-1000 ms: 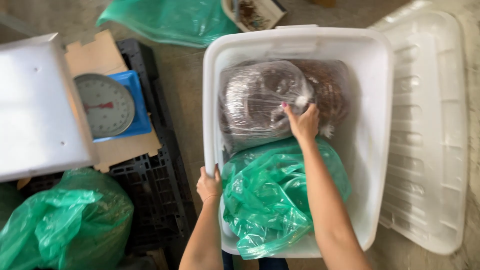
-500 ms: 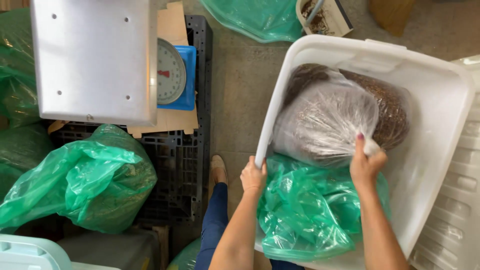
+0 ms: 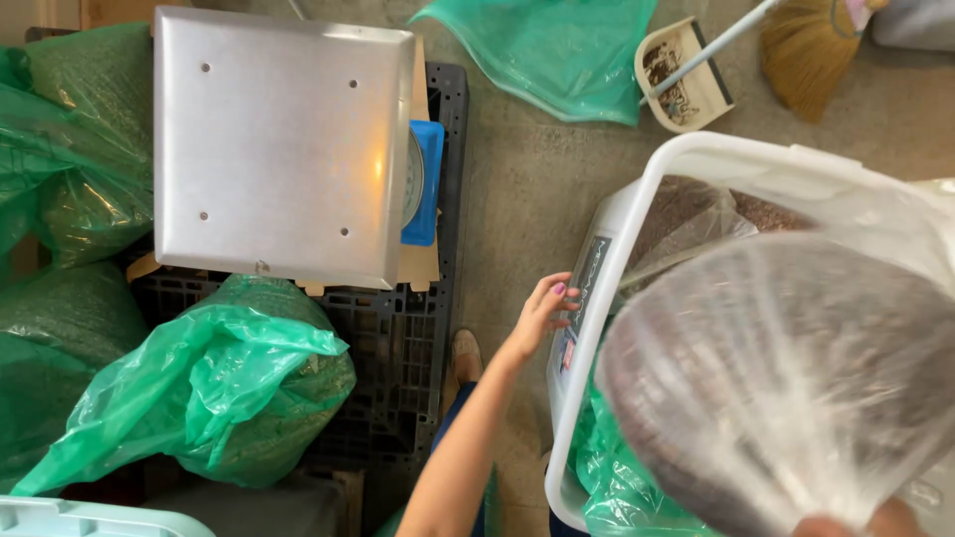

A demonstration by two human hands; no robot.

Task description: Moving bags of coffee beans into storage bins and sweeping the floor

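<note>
A clear plastic bag [image 3: 786,378] full of brown grain-like matter hangs close to the camera, over the white plastic bin [image 3: 647,209]. My right hand [image 3: 865,522] shows only at the bottom edge, gripping the bag's gathered neck. My left hand [image 3: 542,310] rests on the outer left side of the bin, fingers loosely spread. Inside the bin a green plastic bag [image 3: 612,477] lies at the near end and a second clear bag of brown matter [image 3: 696,214] at the far end.
A scale with a square steel platform [image 3: 284,144] and blue body stands on a black pallet [image 3: 398,358]. Green filled bags [image 3: 229,383] lie at the left. A dustpan [image 3: 681,85], a broom [image 3: 811,50] and a loose green bag [image 3: 557,50] lie on the concrete floor.
The clear bag has been lifted out of the bin toward the camera by my right hand. My left hand slid from the rim to the bin's outer side. The view shifted left.
</note>
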